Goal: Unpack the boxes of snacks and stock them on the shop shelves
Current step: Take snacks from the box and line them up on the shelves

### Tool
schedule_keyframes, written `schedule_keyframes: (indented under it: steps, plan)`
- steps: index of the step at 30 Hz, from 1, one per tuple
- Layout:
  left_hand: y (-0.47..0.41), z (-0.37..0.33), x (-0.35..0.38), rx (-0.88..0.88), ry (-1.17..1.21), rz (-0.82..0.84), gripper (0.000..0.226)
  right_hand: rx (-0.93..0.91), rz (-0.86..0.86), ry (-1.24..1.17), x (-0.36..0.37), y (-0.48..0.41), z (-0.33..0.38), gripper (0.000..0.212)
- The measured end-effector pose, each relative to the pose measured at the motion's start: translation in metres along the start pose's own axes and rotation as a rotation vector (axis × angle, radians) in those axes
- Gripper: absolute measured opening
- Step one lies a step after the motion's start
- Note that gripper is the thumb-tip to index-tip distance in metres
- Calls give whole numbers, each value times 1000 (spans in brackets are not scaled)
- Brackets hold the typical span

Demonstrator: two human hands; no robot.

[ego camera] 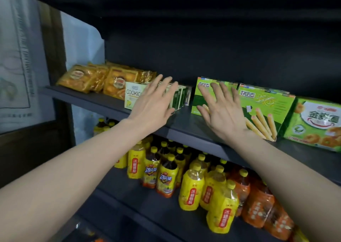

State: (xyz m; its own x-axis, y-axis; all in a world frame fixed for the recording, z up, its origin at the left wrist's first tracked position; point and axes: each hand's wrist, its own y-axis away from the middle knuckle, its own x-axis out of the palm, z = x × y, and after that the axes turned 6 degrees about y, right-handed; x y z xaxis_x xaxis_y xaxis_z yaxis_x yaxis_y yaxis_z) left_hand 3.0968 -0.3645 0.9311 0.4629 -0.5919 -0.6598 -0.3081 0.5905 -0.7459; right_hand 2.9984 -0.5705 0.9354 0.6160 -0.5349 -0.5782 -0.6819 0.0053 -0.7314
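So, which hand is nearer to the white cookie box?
Left. The left hand is right at the cookie box, hiding its right part; the right hand is further right, in front of a green box.

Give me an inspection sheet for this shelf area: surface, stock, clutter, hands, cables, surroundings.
Surface: dark upper shelf, with a bare gap between the cookie and egg-roll boxes.
Job's things: orange pastry packs at left, then white cookie boxes, green egg-roll boxes and a ring-biscuit box far right, all on the upper shelf.
Clutter: nothing seen.
Hands: left hand open in front of the cookie boxes; right hand open in front of the nearest egg-roll box; contact unclear.
Cables: nothing seen.
Surroundings: yellow and orange drink bottles on the shelf below; pale printed sheet at left.
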Motion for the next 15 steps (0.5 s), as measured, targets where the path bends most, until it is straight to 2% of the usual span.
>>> schedule_keyframes:
  steps: [7,15]
  plan:
    - [40,76,-12,-141,-22,66,78,-95,41,-104,-2,-18,81,61]
    - [61,151,5,-50,77,185,79,25,127,-50,5,-34,151,63]
